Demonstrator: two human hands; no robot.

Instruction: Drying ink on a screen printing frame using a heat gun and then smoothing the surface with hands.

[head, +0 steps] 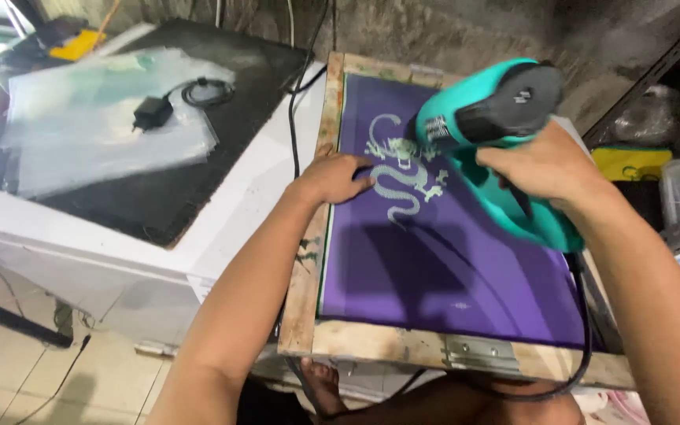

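Note:
A wooden-framed printing screen with purple mesh lies flat in front of me, bearing a pale dragon design near its far end. My right hand grips the handle of a teal and grey heat gun, its nozzle aimed left and down at the dragon. My left hand rests on the frame's left rail, fingertips reaching onto the mesh beside the design. The gun's black cord runs down past the frame's right side.
A white chest-like unit stands to the left, topped by a dark mat with clear plastic sheets and a black power adapter. Bins and a yellow item sit at right. Tiled floor and my bare foot show below.

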